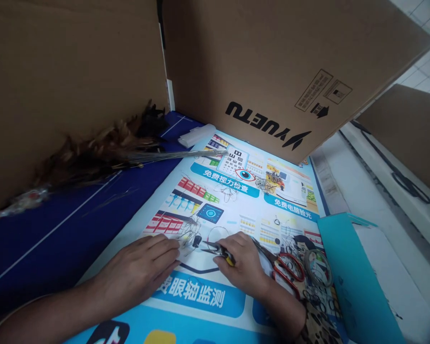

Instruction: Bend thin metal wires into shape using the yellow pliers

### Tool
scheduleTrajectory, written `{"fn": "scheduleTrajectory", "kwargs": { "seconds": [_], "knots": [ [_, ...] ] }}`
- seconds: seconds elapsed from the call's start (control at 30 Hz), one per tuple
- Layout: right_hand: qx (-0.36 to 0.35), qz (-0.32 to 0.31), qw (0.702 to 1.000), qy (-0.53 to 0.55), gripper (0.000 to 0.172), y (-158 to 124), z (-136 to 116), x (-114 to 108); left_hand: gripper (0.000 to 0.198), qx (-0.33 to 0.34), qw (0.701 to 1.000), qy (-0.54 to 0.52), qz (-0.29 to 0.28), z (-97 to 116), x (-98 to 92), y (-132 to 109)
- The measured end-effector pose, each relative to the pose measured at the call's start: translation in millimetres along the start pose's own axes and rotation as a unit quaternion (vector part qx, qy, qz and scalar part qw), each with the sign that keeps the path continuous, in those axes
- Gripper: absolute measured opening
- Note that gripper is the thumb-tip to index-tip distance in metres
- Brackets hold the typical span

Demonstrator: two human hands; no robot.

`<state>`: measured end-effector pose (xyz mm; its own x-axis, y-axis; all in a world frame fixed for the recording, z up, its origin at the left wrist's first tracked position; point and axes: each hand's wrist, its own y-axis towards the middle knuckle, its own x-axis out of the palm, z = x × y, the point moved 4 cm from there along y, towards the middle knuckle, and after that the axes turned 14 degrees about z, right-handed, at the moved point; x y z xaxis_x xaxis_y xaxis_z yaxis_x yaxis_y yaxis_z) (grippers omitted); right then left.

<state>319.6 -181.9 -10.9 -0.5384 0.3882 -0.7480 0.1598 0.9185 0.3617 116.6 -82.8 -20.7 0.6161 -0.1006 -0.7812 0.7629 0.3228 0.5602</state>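
My right hand (pixel 241 260) is closed around small pliers (pixel 226 256) with black and yellow handles. Their slim jaws point left and stand apart. Just left of the jaw tips lies a small black piece (pixel 197 241) among a tangle of thin wires (pixel 190 229). The fingers of my left hand (pixel 146 265) are pressed together at the near edge of this tangle, pinching thin wire; its exact shape is hidden by the fingertips. Both hands rest low over the printed sheet (pixel 208 329).
Right of my right hand lie red-handled scissors (pixel 289 267), a tape roll (pixel 318 267) and wire loops. A teal box (pixel 358 277) stands beyond them. Brown feathers (pixel 103 148) with long wires (pixel 179 154) lie left. Cardboard walls (pixel 258 57) rise behind.
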Motion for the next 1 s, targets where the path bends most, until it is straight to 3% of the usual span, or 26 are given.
{"fn": "scheduleTrajectory", "kwargs": {
  "seconds": [0.23,0.4,0.6,0.8,1.0],
  "knots": [
    [0.013,-0.019,0.999,-0.024,0.024,0.4,0.4,5.1,0.03,-0.016,0.997,0.01,-0.075,4.7,10.1,3.1],
    [0.011,-0.022,0.999,-0.031,0.024,1.6,0.0,5.2,0.034,-0.021,0.999,-0.004,-0.04,2.1,12.4,3.0],
    [0.006,-0.023,0.999,-0.026,0.025,0.4,0.8,5.2,0.031,-0.055,0.996,-0.039,-0.062,-3.8,16.3,0.6],
    [0.0,-0.022,0.999,-0.029,0.025,-0.1,1.8,5.5,0.021,-0.094,0.992,-0.06,-0.059,3.9,10.4,10.1],
    [-0.005,-0.019,0.999,-0.037,0.024,0.5,0.8,5.5,0.02,-0.08,0.995,-0.029,-0.045,6.5,14.8,10.2]
  ]
}}
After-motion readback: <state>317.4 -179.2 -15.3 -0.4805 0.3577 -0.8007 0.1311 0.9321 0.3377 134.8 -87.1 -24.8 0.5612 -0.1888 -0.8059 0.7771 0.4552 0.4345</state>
